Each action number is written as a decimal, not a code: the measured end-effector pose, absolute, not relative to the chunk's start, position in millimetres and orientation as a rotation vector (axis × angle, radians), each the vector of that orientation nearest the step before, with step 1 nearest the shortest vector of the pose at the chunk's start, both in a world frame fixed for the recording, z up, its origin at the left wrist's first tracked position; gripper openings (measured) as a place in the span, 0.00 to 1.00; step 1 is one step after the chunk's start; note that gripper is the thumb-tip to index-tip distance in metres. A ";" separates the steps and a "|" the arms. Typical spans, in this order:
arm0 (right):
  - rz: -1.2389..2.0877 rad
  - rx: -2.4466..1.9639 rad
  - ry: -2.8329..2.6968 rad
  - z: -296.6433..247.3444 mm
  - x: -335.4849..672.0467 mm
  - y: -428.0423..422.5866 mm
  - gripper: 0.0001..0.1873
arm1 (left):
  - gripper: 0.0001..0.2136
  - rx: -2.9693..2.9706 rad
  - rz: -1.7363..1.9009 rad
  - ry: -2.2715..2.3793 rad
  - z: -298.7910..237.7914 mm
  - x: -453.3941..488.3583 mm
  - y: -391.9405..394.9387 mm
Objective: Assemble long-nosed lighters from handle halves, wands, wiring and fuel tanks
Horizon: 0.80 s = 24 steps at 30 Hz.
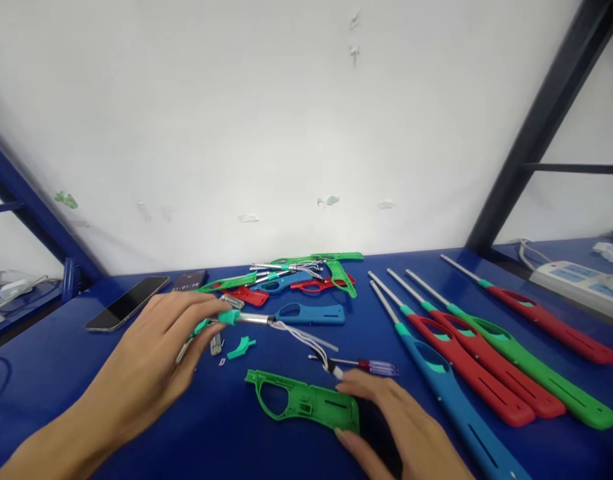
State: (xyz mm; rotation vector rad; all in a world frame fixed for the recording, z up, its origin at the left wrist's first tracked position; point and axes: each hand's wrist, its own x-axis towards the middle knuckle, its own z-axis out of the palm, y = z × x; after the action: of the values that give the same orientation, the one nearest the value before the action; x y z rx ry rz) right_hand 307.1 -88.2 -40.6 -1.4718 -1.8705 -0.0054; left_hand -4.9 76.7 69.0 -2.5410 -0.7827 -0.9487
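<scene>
My left hand (159,347) pinches a metal tube with a teal collar (226,319); white wires (306,337) trail from the tube's end across the blue table (51,373). My right hand (386,427) grips the rear end of a green lighter handle shell (301,400) that lies flat on the table. A small screwdriver with a clear handle (371,366) lies just beyond my right fingers. A blue handle shell (311,313) rests beside the tube. A loose teal trigger piece (240,347) and small metal bits lie between my hands.
Several finished long lighters in blue (446,387), red (486,367) and green (526,367) lie in a row at right. A heap of coloured shells and tubes (296,277) sits at the back. Two phones (126,303) lie at left, a power strip (576,283) at far right.
</scene>
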 end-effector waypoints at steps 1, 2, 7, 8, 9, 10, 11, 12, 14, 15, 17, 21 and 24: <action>-0.015 -1.498 -1.853 -38.0 306.6 -90.5 0.31 | 0.12 -2.552 -0.974 -0.802 58.3 -9.5 64.9; -0.008 -1.526 -1.849 -35.4 306.2 -92.5 0.34 | 0.12 -2.563 -1.042 -0.844 47.4 -13.8 54.1; 0.013 -1.515 -1.901 -27.2 305.4 -95.8 0.35 | 0.10 -2.677 -1.049 -1.049 6.6 -31.0 18.5; 0.017 -1.502 -1.907 -27.0 305.5 -95.4 0.33 | 0.10 -2.703 -1.040 -1.082 3.2 -33.1 14.6; 0.021 -1.490 -1.911 -27.1 305.6 -94.8 0.31 | 0.11 -2.724 -1.036 -1.111 1.2 -34.6 11.3; 0.021 -1.481 -1.912 -27.3 305.7 -94.2 0.30 | 0.11 -2.744 -1.031 -1.135 0.3 -35.5 8.8; 0.017 -1.472 -1.911 -27.6 305.8 -93.7 0.28 | 0.11 -2.758 -1.028 -1.156 0.0 -35.9 6.7; 0.015 -1.468 -1.909 -27.8 305.9 -93.3 0.27 | 0.11 -2.771 -1.026 -1.169 0.0 -35.9 5.3; 0.010 -1.460 -1.908 -27.1 306.0 -93.4 0.24 | 0.10 -2.794 -1.032 -1.198 -0.3 -35.2 3.8; 0.010 -1.457 -1.911 -26.2 306.0 -93.7 0.22 | 0.10 -2.805 -1.031 -1.212 -0.9 -34.8 3.7; 0.013 -1.452 -1.924 -23.4 305.8 -94.5 0.19 | 0.10 -2.824 -1.013 -1.243 -2.9 -34.6 4.4; 0.043 -1.445 -1.946 -19.1 305.1 -93.9 0.15 | 0.11 -2.820 -0.976 -1.285 -6.2 -36.2 6.1; 0.037 -1.442 -1.944 -20.4 305.5 -91.8 0.15 | 0.11 -2.818 -0.964 -1.290 -5.5 -37.1 5.7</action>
State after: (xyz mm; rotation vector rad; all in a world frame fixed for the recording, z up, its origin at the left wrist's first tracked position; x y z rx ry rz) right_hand 305.5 -91.8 -20.4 -1.4422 -1.9439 0.0373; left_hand -37.1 5.7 -5.5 -2.8183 -1.2899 -0.9641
